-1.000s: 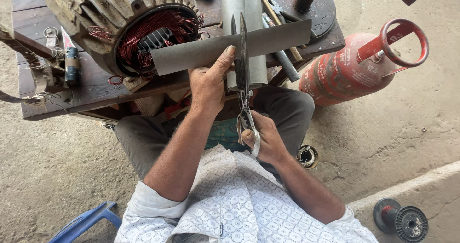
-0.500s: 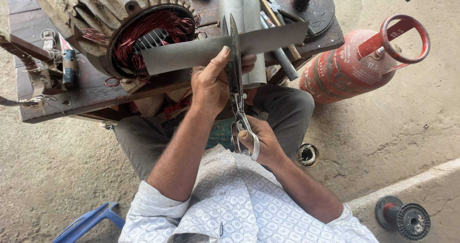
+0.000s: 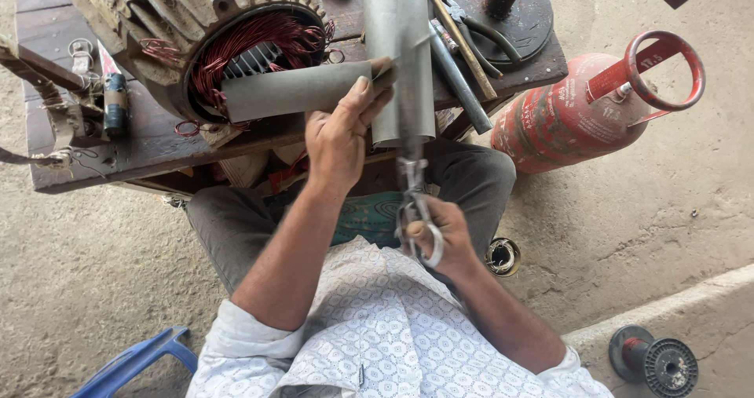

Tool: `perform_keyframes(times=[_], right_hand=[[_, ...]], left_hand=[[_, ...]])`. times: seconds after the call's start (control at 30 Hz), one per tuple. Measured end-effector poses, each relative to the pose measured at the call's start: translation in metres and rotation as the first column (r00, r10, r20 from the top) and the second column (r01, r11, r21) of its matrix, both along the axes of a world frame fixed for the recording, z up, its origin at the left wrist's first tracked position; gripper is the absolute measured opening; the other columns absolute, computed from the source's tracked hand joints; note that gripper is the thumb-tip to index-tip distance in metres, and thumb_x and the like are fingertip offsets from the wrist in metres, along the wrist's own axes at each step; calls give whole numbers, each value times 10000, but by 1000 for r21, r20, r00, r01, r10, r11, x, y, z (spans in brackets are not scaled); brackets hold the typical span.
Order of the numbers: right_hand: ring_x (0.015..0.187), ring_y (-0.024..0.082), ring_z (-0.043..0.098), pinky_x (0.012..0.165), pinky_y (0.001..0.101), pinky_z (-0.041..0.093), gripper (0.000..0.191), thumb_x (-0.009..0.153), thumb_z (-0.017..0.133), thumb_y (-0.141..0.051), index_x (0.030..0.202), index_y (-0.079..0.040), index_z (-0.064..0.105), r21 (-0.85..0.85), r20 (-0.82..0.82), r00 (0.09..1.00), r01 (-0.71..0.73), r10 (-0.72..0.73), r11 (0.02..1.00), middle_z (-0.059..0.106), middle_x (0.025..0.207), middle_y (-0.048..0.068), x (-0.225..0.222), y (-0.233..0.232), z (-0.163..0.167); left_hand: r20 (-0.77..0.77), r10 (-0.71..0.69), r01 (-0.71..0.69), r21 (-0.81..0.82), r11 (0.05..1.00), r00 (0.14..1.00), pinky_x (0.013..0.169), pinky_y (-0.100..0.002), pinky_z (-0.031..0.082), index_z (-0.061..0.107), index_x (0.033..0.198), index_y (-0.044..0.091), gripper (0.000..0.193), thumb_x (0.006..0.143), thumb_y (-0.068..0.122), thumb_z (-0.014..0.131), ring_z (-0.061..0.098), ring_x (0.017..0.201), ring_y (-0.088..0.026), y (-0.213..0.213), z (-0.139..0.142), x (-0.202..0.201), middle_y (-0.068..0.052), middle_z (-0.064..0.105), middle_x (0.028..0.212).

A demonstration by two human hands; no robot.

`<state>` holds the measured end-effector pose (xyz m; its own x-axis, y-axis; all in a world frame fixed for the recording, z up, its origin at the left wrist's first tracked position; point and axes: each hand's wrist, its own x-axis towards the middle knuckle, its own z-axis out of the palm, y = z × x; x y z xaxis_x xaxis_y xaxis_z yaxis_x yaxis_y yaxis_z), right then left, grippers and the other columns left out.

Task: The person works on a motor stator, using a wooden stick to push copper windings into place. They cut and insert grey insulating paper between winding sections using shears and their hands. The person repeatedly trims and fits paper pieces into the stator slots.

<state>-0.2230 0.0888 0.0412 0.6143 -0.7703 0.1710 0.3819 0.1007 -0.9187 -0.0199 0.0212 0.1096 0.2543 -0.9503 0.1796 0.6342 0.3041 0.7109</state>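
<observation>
My left hand [image 3: 339,135] pinches a strip of grey insulating paper [image 3: 294,89] by its right end, thumb on top. The strip runs left in front of the motor stator [image 3: 196,37] with its copper windings. My right hand [image 3: 440,237] grips the handles of metal scissors [image 3: 412,178]. Their blades point up and away, closed along the cut end of the strip. A roll of the same grey paper [image 3: 400,45] stands on the wooden bench right behind the blades.
A red gas cylinder [image 3: 581,115] lies on the ground to the right. The wooden bench [image 3: 141,143] carries tools, rods and a round metal base. A wire spool [image 3: 656,363] sits bottom right, a blue plastic stool [image 3: 133,359] bottom left.
The long grey strip has been cut through: the part to the right of the scissors is gone, and the scissor blades have closed.
</observation>
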Motion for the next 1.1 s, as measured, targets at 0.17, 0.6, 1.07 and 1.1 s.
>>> perform_keyframes(times=[0.17,0.6,1.07,1.1], right_hand=[[599,78,635,514,219,509,479,920,770,-526,939,-68,631,-115,-290,880,357,-375,927,641,730,10,-44,-30,20],[794,313,738,747,460,551,492,884,831,-519,994,-41,785,-579,-815,-48,49,-577,814,756,858,197,-52,-174,71],[969,193,695,838,322,586,209,1050,743,-105,1218,-19,653,-833,-295,688,155,-663,531,668,1154,138,43,-65,83],[1007,194,702,853,308,600,261,1023,747,-118,1233,-14,633,-785,-260,785,168,-563,597,658,1174,135,57,-51,77]], left_hand=[[335,151,-128,-89,988,930,942,-316,573,703,1209,-38,246,1036,130,656,616,903,-103,35,-7,24,-91,717,1127],[626,93,-181,77,981,774,842,-301,612,713,1069,-23,180,915,50,768,729,934,-149,91,-76,53,-86,751,998],[737,382,-427,-141,893,557,785,-307,558,714,948,-5,69,895,40,708,652,885,-161,145,-106,71,-76,667,976],[776,431,-482,-189,856,460,773,-309,568,720,940,-3,86,870,46,710,669,887,-160,149,-105,74,-62,679,954]])
